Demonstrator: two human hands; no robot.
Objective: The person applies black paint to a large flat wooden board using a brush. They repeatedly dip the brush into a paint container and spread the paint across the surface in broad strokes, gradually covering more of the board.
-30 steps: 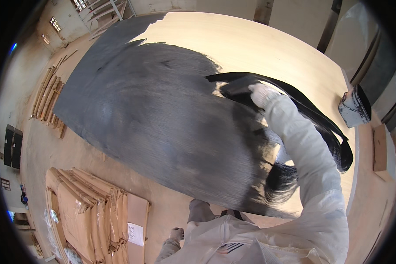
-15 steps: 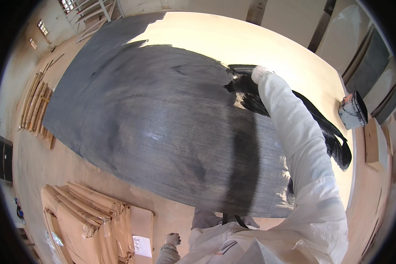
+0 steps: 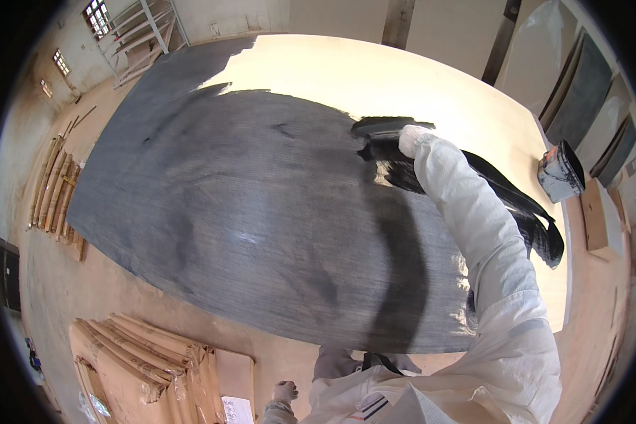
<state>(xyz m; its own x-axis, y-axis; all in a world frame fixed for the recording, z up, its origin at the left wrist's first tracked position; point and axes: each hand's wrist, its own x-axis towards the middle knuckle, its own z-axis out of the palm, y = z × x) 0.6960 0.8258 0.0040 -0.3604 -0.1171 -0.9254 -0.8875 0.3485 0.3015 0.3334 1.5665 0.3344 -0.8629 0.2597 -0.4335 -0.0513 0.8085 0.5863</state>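
Note:
A large panel lies before me, mostly coated dark grey, with a pale uncoated band along its far side and right end. My right arm reaches across it. My right hand, in what looks like a white glove, is closed over the wet black coating near the boundary with the pale band. Whatever it grips is hidden beneath the hand. My left hand hangs low at my side, off the near edge of the panel, curled into a loose fist with nothing visible in it.
A black-smeared bucket stands at the panel's right edge, beside a box. Cardboard-wrapped stacks rest on the floor at near left, with further wrapped bundles beyond. A metal rack stands at far left; sheets lean at right.
My right hand has moved slightly along the wet area, and the black streak above it now extends farther right over the pale band. The whole view has shifted a little. My left hand stays low.

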